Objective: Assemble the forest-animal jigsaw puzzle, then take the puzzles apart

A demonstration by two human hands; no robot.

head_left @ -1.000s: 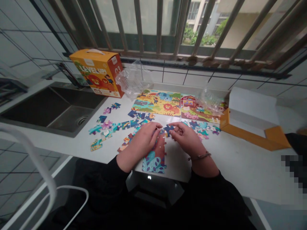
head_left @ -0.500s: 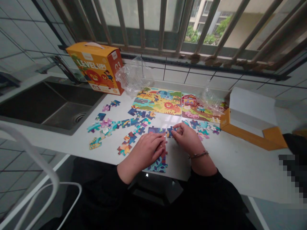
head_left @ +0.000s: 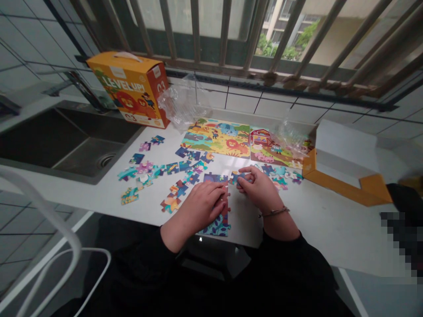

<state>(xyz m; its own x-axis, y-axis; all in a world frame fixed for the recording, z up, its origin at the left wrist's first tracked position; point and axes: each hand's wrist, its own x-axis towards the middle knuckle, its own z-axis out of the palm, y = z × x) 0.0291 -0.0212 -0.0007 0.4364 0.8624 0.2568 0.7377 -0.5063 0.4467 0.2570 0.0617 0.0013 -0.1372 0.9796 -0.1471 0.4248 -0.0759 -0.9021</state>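
Note:
My left hand (head_left: pixel 205 201) lies flat with its fingers stretched over a joined puzzle section (head_left: pixel 217 227), hiding much of it. Blue leaf shapes show along the section's near edge, and dark blue at its far edge. Between thumb and fingers, my right hand (head_left: pixel 259 188) pinches a blue puzzle piece (head_left: pixel 234 177) with some orange on it. That piece sits just right of the section's upper right edge, with a narrow gap visible. Loose puzzle pieces (head_left: pixel 145 169) are spread to the left, and more loose pieces (head_left: pixel 280 173) lie beyond my right hand.
Behind the pieces lie a finished safari picture (head_left: pixel 216 137) and a farm picture (head_left: pixel 274 149). A yellow puzzle box (head_left: pixel 128 92) stands beside the sink (head_left: pixel 95 176). Clear plastic wrap (head_left: pixel 181 103) rests by it. An open orange-and-white box (head_left: pixel 343 189) is at the right.
The piece in my right hand has turned, so its orange part now faces more away from me. My left hand stays on the joined section. The view has shifted slightly.

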